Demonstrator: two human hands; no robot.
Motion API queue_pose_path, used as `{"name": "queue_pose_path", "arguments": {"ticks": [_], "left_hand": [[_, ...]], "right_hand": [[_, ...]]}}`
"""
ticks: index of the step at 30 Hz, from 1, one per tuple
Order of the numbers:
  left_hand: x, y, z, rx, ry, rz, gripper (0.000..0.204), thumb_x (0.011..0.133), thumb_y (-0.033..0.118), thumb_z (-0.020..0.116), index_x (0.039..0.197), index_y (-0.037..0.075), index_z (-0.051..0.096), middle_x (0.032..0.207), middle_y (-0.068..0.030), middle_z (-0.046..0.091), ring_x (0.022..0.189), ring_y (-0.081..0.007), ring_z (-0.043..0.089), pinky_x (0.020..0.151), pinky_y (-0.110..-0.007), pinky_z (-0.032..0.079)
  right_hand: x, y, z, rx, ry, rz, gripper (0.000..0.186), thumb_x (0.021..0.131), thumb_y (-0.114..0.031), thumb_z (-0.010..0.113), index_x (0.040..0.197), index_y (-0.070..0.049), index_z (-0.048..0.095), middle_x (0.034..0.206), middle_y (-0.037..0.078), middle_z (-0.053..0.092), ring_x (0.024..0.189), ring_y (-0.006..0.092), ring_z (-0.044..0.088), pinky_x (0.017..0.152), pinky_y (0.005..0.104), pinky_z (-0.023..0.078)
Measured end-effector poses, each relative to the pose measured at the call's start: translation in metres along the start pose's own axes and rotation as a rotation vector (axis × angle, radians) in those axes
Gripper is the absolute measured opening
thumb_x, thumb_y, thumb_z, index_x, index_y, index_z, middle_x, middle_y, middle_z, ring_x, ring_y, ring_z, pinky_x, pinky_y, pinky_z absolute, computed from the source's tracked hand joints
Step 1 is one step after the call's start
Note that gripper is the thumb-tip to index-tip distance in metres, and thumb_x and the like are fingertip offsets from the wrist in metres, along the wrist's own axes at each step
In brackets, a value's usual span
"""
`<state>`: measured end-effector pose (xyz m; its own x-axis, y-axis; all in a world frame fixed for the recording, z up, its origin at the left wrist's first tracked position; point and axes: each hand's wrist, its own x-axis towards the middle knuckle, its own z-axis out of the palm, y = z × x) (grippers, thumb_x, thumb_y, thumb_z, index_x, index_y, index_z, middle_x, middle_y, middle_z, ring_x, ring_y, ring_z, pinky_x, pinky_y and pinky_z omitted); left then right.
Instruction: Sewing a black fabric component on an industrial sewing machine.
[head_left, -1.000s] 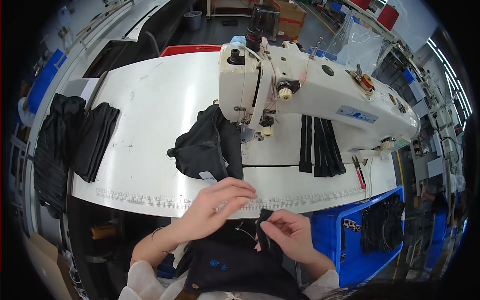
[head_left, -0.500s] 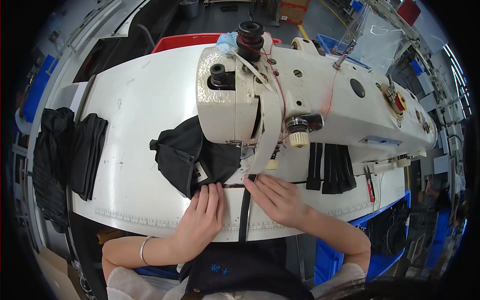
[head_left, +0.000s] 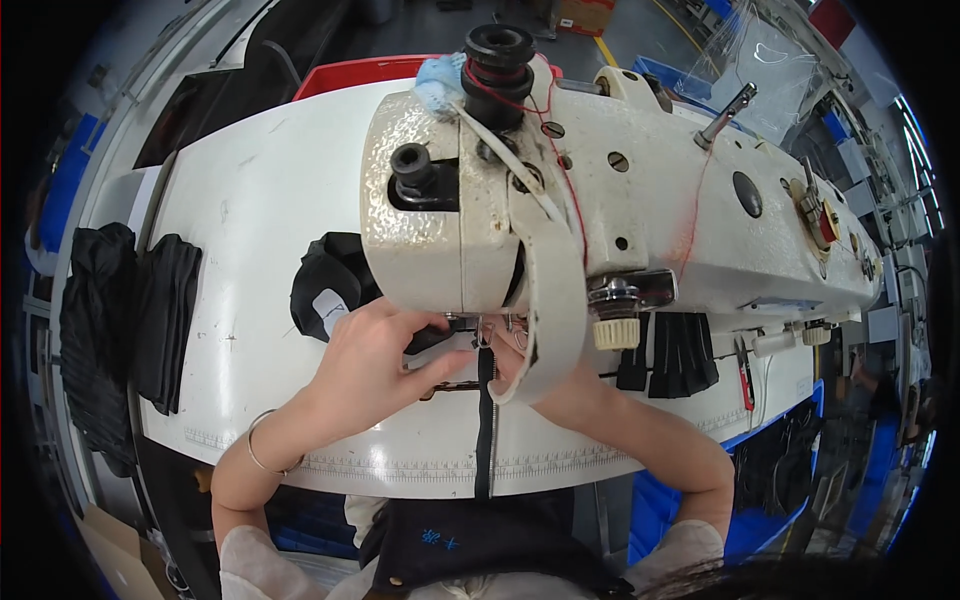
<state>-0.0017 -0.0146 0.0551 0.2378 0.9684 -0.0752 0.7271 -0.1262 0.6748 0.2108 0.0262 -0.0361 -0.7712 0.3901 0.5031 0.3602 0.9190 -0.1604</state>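
Head view shows a dark strip lying on the white tabletop, from under the presser foot down to the front edge; it lies straight, perhaps so that it stays in line with the foot. The left hand is loosely open, thumb apart from the fingers, over the black cloth, which seems kept at the left so that it lies beside the needle area. The right hand is partly hidden behind the white curved guard, near the strip; I cannot tell if it grips. Folded black pieces lie far left, probably for easy reach.
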Motion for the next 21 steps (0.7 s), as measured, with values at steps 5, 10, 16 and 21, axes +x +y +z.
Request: {"name": "queue_pose_path", "arguments": {"ticks": [5,10,16,21], "left_hand": [[-0.003,-0.010,0.037,0.712,0.452,0.522,0.024,0.059,0.006,0.062,0.082,0.000,0.065,0.083,-0.0076,0.054,0.079,-0.0223,0.056,0.073,-0.033,0.046],[0.003,-0.044,0.050,0.466,0.283,0.571,0.029,0.061,0.006,0.064,0.090,0.000,0.061,0.091,-0.0117,0.058,0.083,-0.0287,0.059,0.069,-0.039,0.049],[-0.005,-0.043,0.044,0.183,0.125,0.350,0.033,0.059,-0.004,0.064,0.092,-0.002,0.064,0.085,-0.0178,0.062,0.078,-0.0355,0.061,0.069,-0.043,0.050],[-0.010,-0.052,0.046,0.248,0.114,0.325,0.034,0.059,0.001,0.067,0.093,0.000,0.066,0.087,-0.0175,0.063,0.082,-0.0353,0.062,0.074,-0.044,0.050]], "right_hand": [[-0.005,0.001,-0.006,0.109,-0.065,0.083,0.022,0.062,-0.006,0.063,0.083,-0.001,0.065,0.085,0.011,0.058,0.084,0.0246,0.058,0.076,0.0371,0.049],[0.014,-0.020,-0.038,0.798,-0.051,0.732,0.020,0.081,-0.003,0.052,0.097,-0.004,0.064,0.092,0.007,0.066,0.083,0.0177,0.063,0.073,0.0320,0.049],[-0.003,-0.014,-0.032,0.556,-0.187,0.543,0.031,0.076,-0.002,0.058,0.106,-0.004,0.063,0.096,0.006,0.067,0.089,0.0141,0.063,0.081,0.0306,0.049],[-0.011,-0.020,-0.019,0.876,-0.220,0.597,0.040,0.075,-0.004,0.061,0.115,-0.007,0.061,0.113,0.011,0.063,0.107,0.0203,0.060,0.094,0.0305,0.045]]}}
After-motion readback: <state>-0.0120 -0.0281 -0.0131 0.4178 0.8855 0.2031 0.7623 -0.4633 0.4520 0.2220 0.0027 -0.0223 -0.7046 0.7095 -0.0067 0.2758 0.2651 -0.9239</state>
